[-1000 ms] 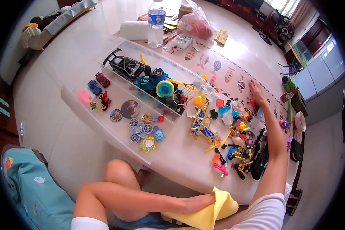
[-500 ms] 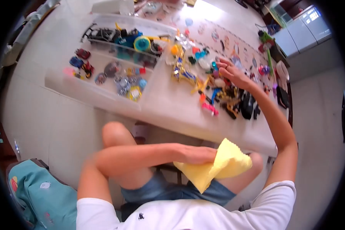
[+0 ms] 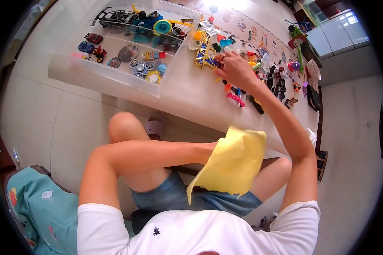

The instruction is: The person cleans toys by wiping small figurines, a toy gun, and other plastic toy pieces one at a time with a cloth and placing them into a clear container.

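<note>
The left hand (image 3: 210, 151) has its grip closed on a yellow cloth (image 3: 234, 161), which hides most of the fingers and hangs down over the denim shorts (image 3: 153, 193). The right hand (image 3: 237, 70) reaches over the table (image 3: 187, 100) with its fingertips at the handle end of a gold-and-blue toy gun (image 3: 202, 53); whether that grip is closed on the toy gun, I cannot tell. Just below this hand lies a pink figure (image 3: 235, 99). Beyond it to the right are a black toy part (image 3: 279, 89), a black case (image 3: 313, 100) and a white bowl (image 3: 313, 69) near the table's edge. Left of the toy gun stands a clear divided bin (image 3: 115, 80), holding a red car (image 3: 93, 38), a blue car (image 3: 86, 46), a silver spinner (image 3: 142, 66) and a black car frame (image 3: 115, 19).
</note>
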A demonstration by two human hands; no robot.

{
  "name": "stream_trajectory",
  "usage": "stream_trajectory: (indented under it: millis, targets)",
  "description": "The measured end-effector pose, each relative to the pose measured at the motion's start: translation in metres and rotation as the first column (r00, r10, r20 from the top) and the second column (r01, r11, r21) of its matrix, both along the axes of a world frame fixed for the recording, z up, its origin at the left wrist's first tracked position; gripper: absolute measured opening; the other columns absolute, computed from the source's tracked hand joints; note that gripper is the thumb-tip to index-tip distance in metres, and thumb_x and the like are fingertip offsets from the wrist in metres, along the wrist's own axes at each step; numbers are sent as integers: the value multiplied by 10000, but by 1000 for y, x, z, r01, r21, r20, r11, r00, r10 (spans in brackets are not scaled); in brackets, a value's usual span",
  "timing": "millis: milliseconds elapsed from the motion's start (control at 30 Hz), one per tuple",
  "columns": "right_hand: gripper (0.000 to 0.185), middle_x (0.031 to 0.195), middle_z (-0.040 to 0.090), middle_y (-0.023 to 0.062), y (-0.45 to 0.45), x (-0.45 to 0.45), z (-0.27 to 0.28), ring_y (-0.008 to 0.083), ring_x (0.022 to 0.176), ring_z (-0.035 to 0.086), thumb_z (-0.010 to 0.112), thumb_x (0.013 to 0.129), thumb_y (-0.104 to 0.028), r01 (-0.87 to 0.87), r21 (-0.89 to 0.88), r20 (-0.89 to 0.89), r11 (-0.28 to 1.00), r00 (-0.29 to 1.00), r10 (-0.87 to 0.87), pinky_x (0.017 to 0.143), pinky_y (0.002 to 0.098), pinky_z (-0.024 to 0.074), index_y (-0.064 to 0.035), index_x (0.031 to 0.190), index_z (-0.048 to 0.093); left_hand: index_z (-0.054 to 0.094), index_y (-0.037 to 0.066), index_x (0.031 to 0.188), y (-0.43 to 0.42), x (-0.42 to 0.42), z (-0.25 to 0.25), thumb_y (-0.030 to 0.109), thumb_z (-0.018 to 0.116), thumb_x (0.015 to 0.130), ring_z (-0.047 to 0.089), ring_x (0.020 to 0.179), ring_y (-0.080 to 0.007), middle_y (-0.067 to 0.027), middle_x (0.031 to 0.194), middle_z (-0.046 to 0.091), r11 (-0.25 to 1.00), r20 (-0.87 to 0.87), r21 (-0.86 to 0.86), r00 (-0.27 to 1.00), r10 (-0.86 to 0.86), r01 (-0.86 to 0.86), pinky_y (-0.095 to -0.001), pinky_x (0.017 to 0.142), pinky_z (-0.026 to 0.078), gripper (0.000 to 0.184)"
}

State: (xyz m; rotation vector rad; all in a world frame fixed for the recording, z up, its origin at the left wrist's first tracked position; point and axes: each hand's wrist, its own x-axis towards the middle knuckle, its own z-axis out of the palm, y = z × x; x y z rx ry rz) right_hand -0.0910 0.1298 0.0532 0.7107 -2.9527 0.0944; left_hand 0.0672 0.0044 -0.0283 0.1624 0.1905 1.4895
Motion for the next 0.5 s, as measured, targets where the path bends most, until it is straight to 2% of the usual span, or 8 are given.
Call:
stream_trajectory:
  millis: [67,133,167,267,300,333,400,500]
  targets:
    - [357,898,559,110,-5,-3,0,252,866,530,608,714,-293,27,-3,-7,1000,1000,-27,773,347,424,-29,951,570,513,91,1094,1,-3,1,255,563,820,563,832,-145,-38,978,577,999,-117,18,993,30,-28,-314,700,472,323]
    - [347,889,556,118,-5,-6,2,254,856,537,602,713,-294,84,13,65,996,994,-84,773,348,425,-28,934,571,513,95,1096,-11,-12,30,257,559,823,560,839,-131,-30,987,573,998,-264,13,962,65,-63,-303,706,472,321]
    - [331,881,552,130,-4,-5,2,262,819,551,594,702,-268,70,-10,22,997,997,-70,755,346,431,-10,909,573,512,97,1097,-16,-16,39,258,558,824,559,842,-124,-26,992,572,997,-335,11,939,76,-76,-297,709,473,320]
    - [346,926,562,178,6,-4,10,301,795,566,609,686,-287,132,-201,37,971,991,-127,748,370,452,9,865,596,503,103,1109,-18,-23,38,265,553,829,557,858,-109,-19,1018,565,988,-427,116,892,147,-107,-285,719,474,327]
    - [373,860,582,140,14,-3,15,250,698,583,534,765,-341,46,-283,-55,958,996,-64,677,338,466,20,838,590,488,102,1126,-17,-25,39,274,548,831,556,867,-114,-24,1030,560,988,-441,108,885,149,-113,-287,726,473,347]
    - [390,827,581,122,25,-1,23,219,676,575,497,792,-354,169,-426,130,889,984,-125,647,319,462,21,846,587,472,100,1143,-16,-27,41,283,543,834,554,877,-119,-29,1043,556,988,-454,100,878,149,-116,-288,733,473,366]
    - [432,760,577,87,43,12,48,158,631,560,422,845,-379,457,-597,493,659,857,-148,588,281,454,23,864,579,452,99,1165,-12,-33,47,293,536,837,553,890,-127,-36,1058,550,988,-481,91,863,155,-127,-291,742,473,390]
    - [467,705,555,54,55,64,77,96,570,507,325,886,-393,514,-839,537,181,835,121,516,229,416,8,921,562,438,98,1178,-17,-47,65,300,530,840,552,898,-134,-41,1067,545,958,-404,115,868,288,-264,-295,747,472,404]
